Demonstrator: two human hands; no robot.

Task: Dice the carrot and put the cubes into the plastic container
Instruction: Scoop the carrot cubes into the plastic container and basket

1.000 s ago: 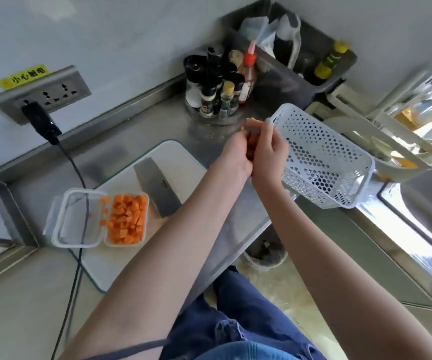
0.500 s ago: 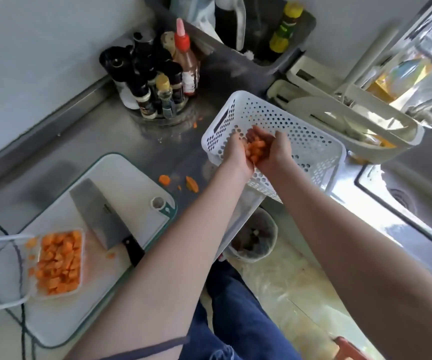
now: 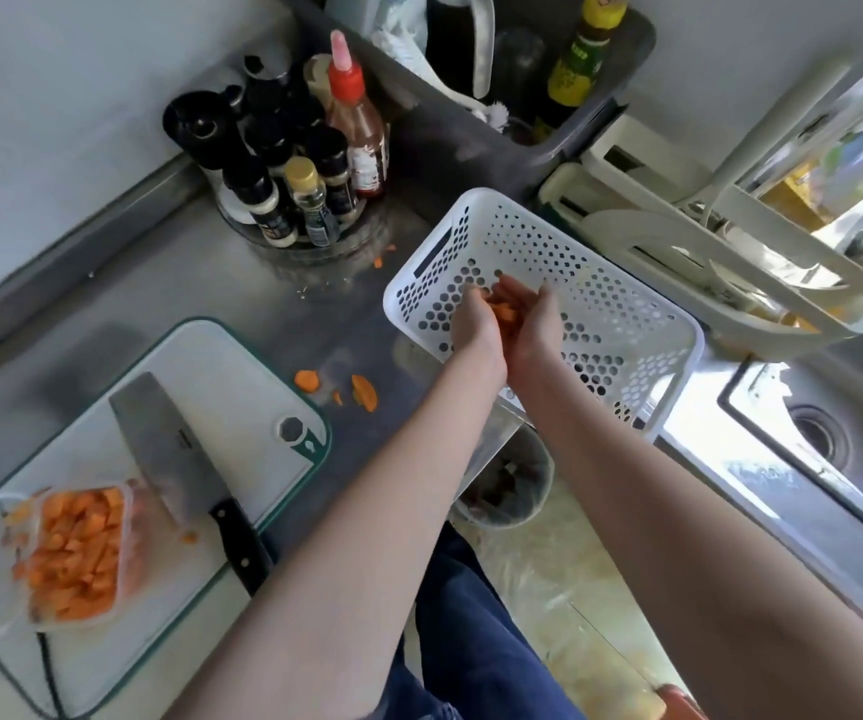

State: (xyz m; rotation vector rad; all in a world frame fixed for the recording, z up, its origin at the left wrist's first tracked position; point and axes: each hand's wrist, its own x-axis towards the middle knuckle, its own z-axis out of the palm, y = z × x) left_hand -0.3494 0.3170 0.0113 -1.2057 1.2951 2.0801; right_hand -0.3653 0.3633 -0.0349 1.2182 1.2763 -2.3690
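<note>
Cupping carrot scraps over the basket

Both hands are pressed together over the white perforated plastic basket [image 3: 543, 304] at about 1 o'clock. The left hand [image 3: 473, 324] and right hand [image 3: 533, 324] are curled round a small heap of orange carrot pieces [image 3: 503, 311]. I'd keep the palms sealed and low so nothing spills.

The clear plastic container [image 3: 76, 558] of orange cubes sits at 8 o'clock on the white cutting board [image 3: 242, 387], just beside the steel cleaver [image 3: 169, 449]. A few stray carrot slices [image 3: 336, 387] lie on the stainless steel worktop [image 3: 201, 283]. Spice bottles [image 3: 294, 163] stand at 11 o'clock and the sink [image 3: 824, 439] lies at 3.
</note>
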